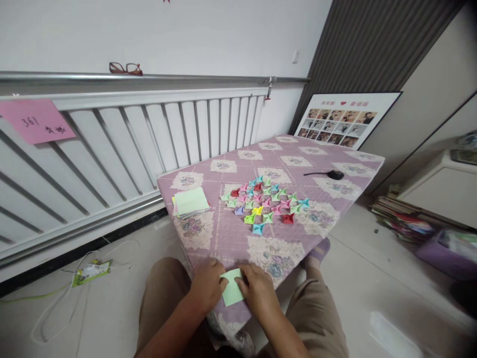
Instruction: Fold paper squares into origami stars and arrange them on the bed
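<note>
Head view: at the upper left of the frame, a pink note [37, 122] with handwriting hangs over the white radiator [173, 132], and at the lower left a power strip [92, 271] with cables lies on the floor [122, 308]. Glasses [125, 68] rest on the pipe [201, 79] above the radiator. Left of centre, a stack of paper [191, 201], pale green on top, sits near the left edge of the cloth-covered counter [223, 236]. At the lower centre, the left hand [208, 284] has its grip closed on the left edge of a light green sheet [233, 291], its thumb at the margin. The sheet lies at the near corner of the counter, between both hands. The right hand [259, 288] has its grip closed on the sheet's right side, thumb over the top face; the fingers beneath cannot be made out. In the middle of the frame, folded paper pieces [257, 211] in green, pink, blue, red, yellow and purple stand in rows. Right of centre lies a black object [335, 174] with a thin handle. At the upper right leans a photo board [372, 102]; at the far right, a purple bin [443, 258] stands near piled books [400, 219].
</note>
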### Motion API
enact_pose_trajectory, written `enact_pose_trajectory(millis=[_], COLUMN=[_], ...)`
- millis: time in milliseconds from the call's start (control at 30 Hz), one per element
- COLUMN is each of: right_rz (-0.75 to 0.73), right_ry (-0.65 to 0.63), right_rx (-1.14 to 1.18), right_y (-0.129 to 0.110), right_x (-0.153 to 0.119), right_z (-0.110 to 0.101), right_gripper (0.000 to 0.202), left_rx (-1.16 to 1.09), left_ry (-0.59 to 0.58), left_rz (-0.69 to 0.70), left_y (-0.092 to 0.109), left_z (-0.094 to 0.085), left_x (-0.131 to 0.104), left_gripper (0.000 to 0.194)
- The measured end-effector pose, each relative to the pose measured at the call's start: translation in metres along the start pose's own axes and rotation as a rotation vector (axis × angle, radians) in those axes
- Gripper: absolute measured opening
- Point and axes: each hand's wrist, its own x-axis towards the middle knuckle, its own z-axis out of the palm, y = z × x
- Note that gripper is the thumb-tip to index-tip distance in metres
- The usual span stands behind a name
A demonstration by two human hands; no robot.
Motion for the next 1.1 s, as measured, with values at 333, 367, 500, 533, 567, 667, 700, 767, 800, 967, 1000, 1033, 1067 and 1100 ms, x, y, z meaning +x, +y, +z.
enact_pose_trajectory(millis=[333, 367, 500, 533, 567, 667, 700, 767, 800, 967, 1000, 1033, 1067, 1100], right_rz=[0.032, 0.039, 0.043, 0.042, 0.043, 0.051, 0.055, 0.058, 0.057, 0.037, 0.039, 0.042, 0.047, 0.051], right_ry=[0.01, 0.008, 0.009, 0.015, 0.02, 0.033, 0.034, 0.029, 0.023, 0.007, 0.009, 0.011, 0.014, 0.015], right_rx=[0.01, 0.009, 0.007, 0.01, 0.014, 0.018, 0.019, 0.019, 0.02, 0.026, 0.029, 0.033, 0.039, 0.046], right_y=[0.006, 0.006, 0.006, 0.006, 0.006, 0.007, 0.006, 0.006, 0.005, 0.003, 0.002, 0.002, 0.002, 0.002], right_x=[-0.019, -0.019, -0.017, -0.017, -0.017, -0.018, -0.018, -0.019, -0.019, -0.02, -0.02, -0.02, -0.02, -0.02], right_z=[0.004, 0.004, 0.004, 0.004, 0.004, 0.005, 0.005, 0.005, 0.005, 0.004, 0.004, 0.004, 0.004, 0.004], right_gripper=[0.031, 0.033, 0.033, 0.032, 0.031, 0.025, 0.022, 0.014, 0.012, 0.011, 0.011, 0.011, 0.011, 0.012], left_rx=[-0.056, -0.059, -0.088, -0.097, -0.104, -0.113, -0.117, -0.125, -0.128, -0.119, -0.109, -0.097, -0.083, -0.071], left_ry=[0.016, 0.016, 0.033, 0.04, 0.045, 0.058, 0.058, 0.054, 0.051, 0.029, 0.022, 0.016, 0.017, 0.024], left_rz=[0.048, 0.049, 0.047, 0.048, 0.051, 0.053, 0.051, 0.052, 0.055, 0.103, 0.119, 0.133, 0.143, 0.148], left_y=[-0.008, -0.009, -0.009, -0.009, -0.009, -0.009, -0.01, -0.011, -0.012, -0.015, -0.015, -0.014, -0.014, -0.014], left_z=[0.001, 0.001, 0.002, 0.002, 0.002, 0.002, 0.003, 0.004, 0.004, 0.003, 0.003, 0.002, 0.001, 0.001], left_x=[0.0, 0.0, -0.002, -0.002, -0.002, -0.003, -0.002, -0.002, -0.002, 0.001, 0.002, 0.003, 0.003, 0.004], left_gripper=[0.015, 0.015, 0.017, 0.017, 0.017, 0.016, 0.015, 0.013, 0.012, 0.017, 0.018, 0.018, 0.017, 0.017])
